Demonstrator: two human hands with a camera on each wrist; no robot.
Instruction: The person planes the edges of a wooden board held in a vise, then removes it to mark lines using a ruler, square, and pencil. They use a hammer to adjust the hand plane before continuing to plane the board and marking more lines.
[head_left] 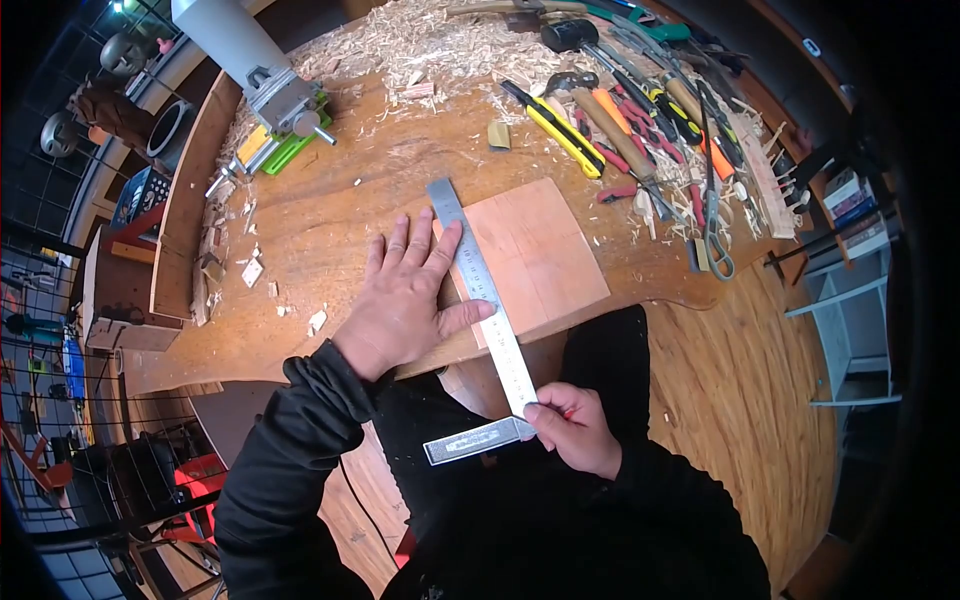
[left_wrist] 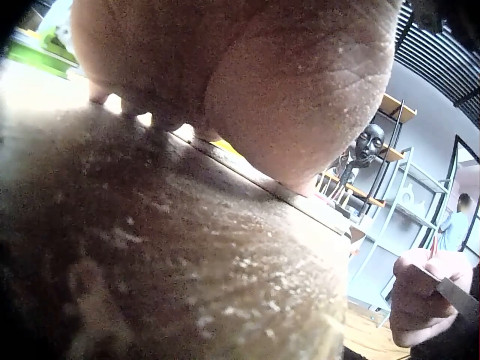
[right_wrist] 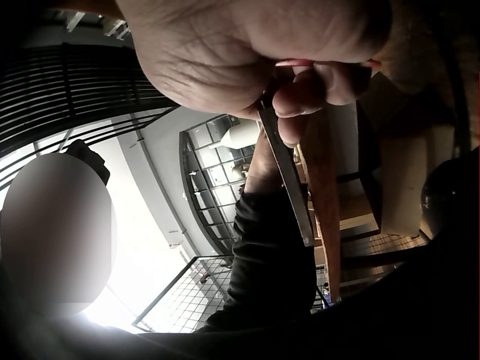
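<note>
A steel try square [head_left: 480, 280] lies with its marked blade along the left part of a thin reddish wooden board [head_left: 540, 255]. Spread nearly straight, the fingers of my left hand [head_left: 398, 300] rest beside and on the blade, the thumb across it. My right hand [head_left: 580, 430] grips the square near its corner, off the table's front edge, with the stock [head_left: 470, 442] pointing left. A thin red item [right_wrist: 296, 64] shows among the right fingers; its kind I cannot tell. The left wrist view is mostly filled by the left palm [left_wrist: 292, 82] above the tabletop.
A wooden table [head_left: 340, 210] carries wood shavings [head_left: 420, 50] at the back. To the right lie a yellow utility knife [head_left: 565, 135], a hammer [head_left: 610, 120], scissors [head_left: 715, 250] and several other tools. A grey clamped machine [head_left: 285, 100] stands at the back left.
</note>
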